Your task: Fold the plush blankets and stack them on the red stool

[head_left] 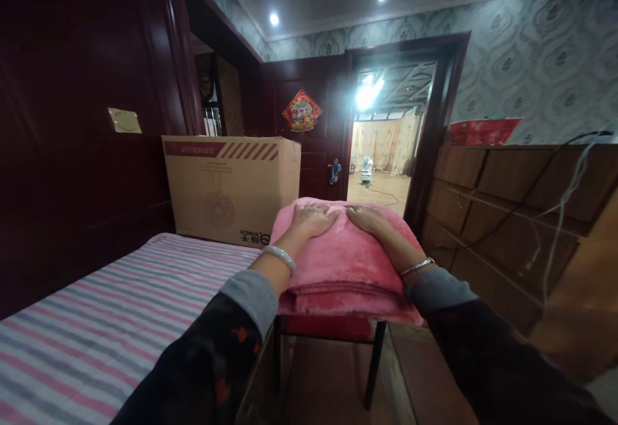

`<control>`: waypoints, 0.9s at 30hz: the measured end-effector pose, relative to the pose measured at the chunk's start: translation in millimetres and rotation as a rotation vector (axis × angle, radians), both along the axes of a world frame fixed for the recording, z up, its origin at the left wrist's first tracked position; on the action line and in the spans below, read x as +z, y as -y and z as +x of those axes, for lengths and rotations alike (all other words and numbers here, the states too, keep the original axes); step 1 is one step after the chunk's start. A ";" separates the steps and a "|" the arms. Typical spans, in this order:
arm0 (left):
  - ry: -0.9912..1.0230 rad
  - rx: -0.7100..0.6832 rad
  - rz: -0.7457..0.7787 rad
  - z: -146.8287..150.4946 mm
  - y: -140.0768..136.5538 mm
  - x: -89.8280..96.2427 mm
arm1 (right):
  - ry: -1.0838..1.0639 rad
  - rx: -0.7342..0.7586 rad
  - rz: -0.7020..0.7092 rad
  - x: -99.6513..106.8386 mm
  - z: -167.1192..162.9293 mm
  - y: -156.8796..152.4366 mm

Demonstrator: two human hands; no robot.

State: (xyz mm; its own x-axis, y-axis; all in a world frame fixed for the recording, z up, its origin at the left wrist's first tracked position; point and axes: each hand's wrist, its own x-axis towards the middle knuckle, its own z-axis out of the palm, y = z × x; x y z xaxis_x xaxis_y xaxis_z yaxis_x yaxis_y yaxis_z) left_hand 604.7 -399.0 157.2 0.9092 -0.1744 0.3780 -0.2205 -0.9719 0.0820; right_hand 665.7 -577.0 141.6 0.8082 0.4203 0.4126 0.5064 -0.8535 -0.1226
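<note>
A folded pink plush blanket (333, 261) rests on a stool or chair with a red seat (328, 328) and dark legs. On the upper left of the blanket lies my left hand (315, 219), palm down with its fingers stretched out. My right hand (367, 219) presses flat on the upper right part, fingers pointing toward the other hand. A gap of pink fabric separates the two hands. The folded layers show along the blanket's near edge.
To the left spreads a striped sheet (120, 322), with a large cardboard box (226, 187) behind it. Wooden drawers (526, 219) line the right, bearing a red container (485, 131) and hanging cables. Beyond an open doorway stands a fan (367, 170).
</note>
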 end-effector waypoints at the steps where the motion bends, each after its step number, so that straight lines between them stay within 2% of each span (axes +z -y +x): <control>1: -0.022 0.040 -0.009 -1.4 -10.6 -0.1 | -0.012 -0.025 -0.012 0.4 -0.3 -1.1; 5: -0.100 0.214 -0.027 -14.0 -55.5 2.8 | -0.013 -0.086 -0.058 2.0 -3.3 -6.4; 8: -0.019 0.293 -0.017 -24.6 -69.7 13.2 | -0.004 -0.095 -0.053 3.4 -5.9 -8.8; 10: 0.060 0.296 -0.011 -26.8 -61.6 22.0 | -0.003 -0.101 -0.053 4.3 -8.2 -9.3; 13: 0.098 0.142 0.032 -22.6 -31.7 26.7 | -0.006 -0.109 -0.049 6.6 -12.4 -9.3; 15: 0.035 0.055 0.066 -18.7 -12.1 19.4 | -0.007 -0.115 -0.041 10.3 -15.7 -9.8; 17: -0.011 0.052 0.075 -16.9 -0.5 6.1 | 0.000 -0.129 -0.030 16.7 -19.7 -12.1; 21: 0.073 0.058 0.068 -17.6 0.4 -14.9 | 0.057 -0.078 -0.055 30.2 -29.5 -25.5; 24: 0.064 0.041 0.067 -17.2 -3.2 -15.5 | -0.028 0.052 -0.123 30.4 -33.3 -35.7; 27: 0.035 0.030 0.058 -15.5 -3.1 -11.6 | -0.111 0.104 -0.101 21.0 -26.8 -31.1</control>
State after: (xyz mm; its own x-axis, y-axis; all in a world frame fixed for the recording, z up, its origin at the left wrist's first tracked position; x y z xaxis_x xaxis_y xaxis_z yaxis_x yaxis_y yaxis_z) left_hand 589.3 -396.0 145.5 0.9009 -0.1695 0.3995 -0.1928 -0.9811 0.0185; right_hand 638.9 -545.9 162.6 0.7962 0.5390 0.2748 0.5810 -0.8079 -0.0989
